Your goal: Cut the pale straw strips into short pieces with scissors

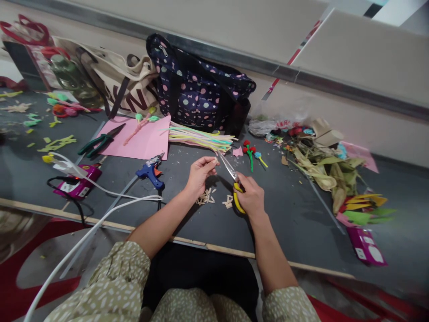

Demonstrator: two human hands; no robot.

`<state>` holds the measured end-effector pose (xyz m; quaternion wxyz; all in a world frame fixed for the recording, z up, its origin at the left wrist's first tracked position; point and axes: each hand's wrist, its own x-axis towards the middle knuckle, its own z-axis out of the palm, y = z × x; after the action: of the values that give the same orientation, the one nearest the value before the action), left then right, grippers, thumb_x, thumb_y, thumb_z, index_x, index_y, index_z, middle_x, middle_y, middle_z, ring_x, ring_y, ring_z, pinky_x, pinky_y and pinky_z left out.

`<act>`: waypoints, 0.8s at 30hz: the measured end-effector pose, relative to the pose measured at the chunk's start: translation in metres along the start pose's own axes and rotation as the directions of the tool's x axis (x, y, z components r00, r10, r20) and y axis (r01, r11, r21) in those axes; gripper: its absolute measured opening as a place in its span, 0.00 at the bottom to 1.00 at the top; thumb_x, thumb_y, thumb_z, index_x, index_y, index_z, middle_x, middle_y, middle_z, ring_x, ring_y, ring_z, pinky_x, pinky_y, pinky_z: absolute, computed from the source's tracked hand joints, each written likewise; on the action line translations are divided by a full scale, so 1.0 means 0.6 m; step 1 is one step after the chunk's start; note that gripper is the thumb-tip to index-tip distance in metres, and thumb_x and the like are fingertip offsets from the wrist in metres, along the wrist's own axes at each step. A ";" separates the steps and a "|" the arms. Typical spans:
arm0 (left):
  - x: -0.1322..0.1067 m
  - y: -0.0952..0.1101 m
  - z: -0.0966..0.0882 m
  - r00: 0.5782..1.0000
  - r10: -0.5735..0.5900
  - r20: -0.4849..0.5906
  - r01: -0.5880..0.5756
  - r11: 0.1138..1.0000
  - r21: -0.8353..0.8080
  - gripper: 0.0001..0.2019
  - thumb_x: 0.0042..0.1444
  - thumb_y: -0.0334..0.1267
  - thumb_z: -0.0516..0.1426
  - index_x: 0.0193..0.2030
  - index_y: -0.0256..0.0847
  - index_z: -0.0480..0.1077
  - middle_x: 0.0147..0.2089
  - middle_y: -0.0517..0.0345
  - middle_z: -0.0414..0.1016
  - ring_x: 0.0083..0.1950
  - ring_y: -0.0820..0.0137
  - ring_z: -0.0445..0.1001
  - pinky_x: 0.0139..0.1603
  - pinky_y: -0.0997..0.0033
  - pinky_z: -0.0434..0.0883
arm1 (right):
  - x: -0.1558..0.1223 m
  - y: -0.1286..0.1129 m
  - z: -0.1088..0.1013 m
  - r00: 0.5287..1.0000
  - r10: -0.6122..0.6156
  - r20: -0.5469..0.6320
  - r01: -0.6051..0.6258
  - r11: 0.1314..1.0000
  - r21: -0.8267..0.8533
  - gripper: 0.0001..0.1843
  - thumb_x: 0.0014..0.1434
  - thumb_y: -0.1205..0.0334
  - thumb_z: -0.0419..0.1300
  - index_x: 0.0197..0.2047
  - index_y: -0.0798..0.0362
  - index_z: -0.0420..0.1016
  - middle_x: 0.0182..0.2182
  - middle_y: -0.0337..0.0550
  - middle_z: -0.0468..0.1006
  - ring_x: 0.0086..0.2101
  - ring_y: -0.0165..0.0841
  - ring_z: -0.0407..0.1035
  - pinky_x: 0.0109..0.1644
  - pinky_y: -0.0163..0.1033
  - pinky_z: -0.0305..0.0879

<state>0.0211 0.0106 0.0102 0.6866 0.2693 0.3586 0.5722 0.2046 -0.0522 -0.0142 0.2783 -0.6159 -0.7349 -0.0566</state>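
Observation:
Over the middle of the dark table, my right hand point(252, 193) grips a pair of scissors point(229, 167) by its yellow handles. The metal blades point up and left, towards my left hand. Thumb and fingers of my left hand point(201, 175) pinch a tiny pale piece point(216, 160), too small to name. The blade tips are close beside that piece; whether they touch cannot be made out. Below my hands lie a pile of short beige pieces point(206, 197) and a smaller group of beige pieces point(228, 202).
Left of me are a blue glue gun point(150, 173), dark pliers point(100, 142), a pink sheet point(140, 148) and a purple power strip point(79, 180) with cables. Ahead lie pastel pipe cleaners point(201, 138) before a polka-dot bag point(197, 91). Dried husks point(318, 172) heap at right.

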 end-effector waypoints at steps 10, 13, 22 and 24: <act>0.003 0.003 -0.003 0.999 0.002 0.055 0.001 0.998 -0.058 0.16 0.42 0.39 0.68 0.38 0.38 0.74 0.32 0.60 0.76 0.24 0.82 0.68 0.29 0.79 0.70 | 0.003 0.006 -0.007 0.998 0.067 0.006 -0.068 0.997 0.021 0.26 0.51 0.65 0.60 0.55 0.48 0.71 0.38 0.40 0.75 0.38 0.32 0.70 0.40 0.35 0.65; 0.005 0.001 -0.005 0.998 0.003 0.062 0.002 0.997 -0.083 0.16 0.42 0.38 0.68 0.38 0.38 0.73 0.32 0.60 0.76 0.24 0.81 0.68 0.29 0.79 0.70 | 0.002 0.004 0.000 0.998 0.054 0.023 -0.055 0.998 0.025 0.25 0.51 0.65 0.59 0.54 0.48 0.72 0.38 0.39 0.75 0.38 0.31 0.70 0.41 0.34 0.65; 0.007 -0.003 -0.006 0.997 0.011 0.081 -0.003 0.996 -0.094 0.14 0.42 0.38 0.68 0.35 0.38 0.73 0.30 0.64 0.71 0.24 0.82 0.67 0.28 0.78 0.71 | 0.005 -0.005 -0.004 1.000 -0.005 -0.014 0.005 1.000 0.009 0.23 0.53 0.66 0.58 0.54 0.50 0.73 0.37 0.41 0.76 0.37 0.30 0.70 0.39 0.33 0.64; 0.006 -0.003 -0.006 0.996 0.017 0.083 -0.009 0.996 -0.088 0.14 0.42 0.38 0.68 0.36 0.38 0.73 0.30 0.64 0.72 0.24 0.82 0.67 0.28 0.78 0.71 | 0.004 -0.005 -0.003 1.000 0.000 -0.011 -0.001 1.000 -0.007 0.23 0.53 0.66 0.57 0.54 0.50 0.73 0.38 0.41 0.76 0.37 0.30 0.70 0.39 0.33 0.64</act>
<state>0.0199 0.0138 0.0058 0.7085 0.2649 0.3022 0.5801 0.2025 -0.0515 -0.0107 0.2801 -0.6167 -0.7330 -0.0623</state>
